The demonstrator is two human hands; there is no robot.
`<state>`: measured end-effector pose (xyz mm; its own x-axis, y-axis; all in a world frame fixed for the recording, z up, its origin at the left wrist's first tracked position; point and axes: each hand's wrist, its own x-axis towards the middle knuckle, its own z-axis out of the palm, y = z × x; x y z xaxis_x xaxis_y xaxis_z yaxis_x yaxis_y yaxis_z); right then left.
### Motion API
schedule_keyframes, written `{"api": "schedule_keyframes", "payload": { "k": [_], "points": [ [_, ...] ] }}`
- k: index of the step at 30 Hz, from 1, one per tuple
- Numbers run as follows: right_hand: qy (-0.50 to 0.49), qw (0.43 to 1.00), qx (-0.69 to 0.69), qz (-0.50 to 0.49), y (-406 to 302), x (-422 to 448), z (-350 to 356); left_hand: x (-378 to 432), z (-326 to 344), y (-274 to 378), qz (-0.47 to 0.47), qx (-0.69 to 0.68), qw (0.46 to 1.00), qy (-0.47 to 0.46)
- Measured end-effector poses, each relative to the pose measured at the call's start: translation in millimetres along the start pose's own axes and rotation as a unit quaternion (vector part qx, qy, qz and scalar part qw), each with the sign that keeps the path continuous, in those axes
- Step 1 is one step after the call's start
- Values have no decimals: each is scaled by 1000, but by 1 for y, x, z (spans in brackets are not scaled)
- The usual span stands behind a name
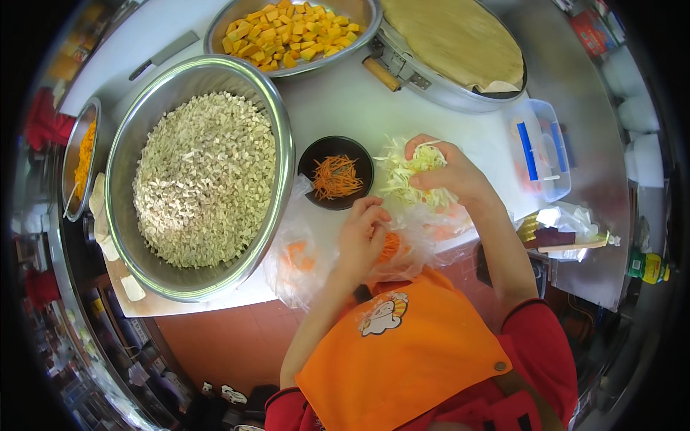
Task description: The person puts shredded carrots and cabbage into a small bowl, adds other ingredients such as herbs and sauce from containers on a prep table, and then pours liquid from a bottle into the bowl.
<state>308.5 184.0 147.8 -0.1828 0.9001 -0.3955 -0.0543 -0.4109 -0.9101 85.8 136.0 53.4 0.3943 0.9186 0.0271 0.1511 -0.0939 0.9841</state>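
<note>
My right hand (453, 169) is closed around a clump of shredded cabbage (426, 161), with more shreds beneath it on a clear plastic bag. My left hand (362, 234) has its fingers curled over a clear plastic bag (415, 253) that contains shredded carrot (392, 247); whether it pinches the plastic is hidden. Just beyond that hand is a round black bowl (368, 180) with thin carrot shreds (337, 178) in it. Another plastic bag (280, 269) with orange pieces inside lies to the left, by the table's front edge.
A large steel bowl (285, 134) of small pale cubes stands left. Behind are a steel basin (372, 21) of cut pumpkin, a knife (164, 54) and a round pan (458, 102) of flat dough with a hinged wooden handle. A plastic box (550, 151) sits right.
</note>
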Motion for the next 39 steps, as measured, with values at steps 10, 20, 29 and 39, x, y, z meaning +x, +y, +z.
{"api": "schedule_keyframes", "payload": {
  "k": [10, 20, 29, 39],
  "points": [
    [-27, 999, -14, -37, 47, 101, 61, -16, 16, -11, 39, 87, 995, 24],
    [-3, 849, -528, -28, 67, 111, 110, -28, 5, -6, 27, 64, 997, 37],
    [0, 831, -530, -165, 76, 97, 72, -20, 8, -6, 71, 69, 995, 20],
    [-42, 979, -182, 87, 32, 2, -30, -13, -1, 7, -8, -19, 1000, 12]
  ]
}}
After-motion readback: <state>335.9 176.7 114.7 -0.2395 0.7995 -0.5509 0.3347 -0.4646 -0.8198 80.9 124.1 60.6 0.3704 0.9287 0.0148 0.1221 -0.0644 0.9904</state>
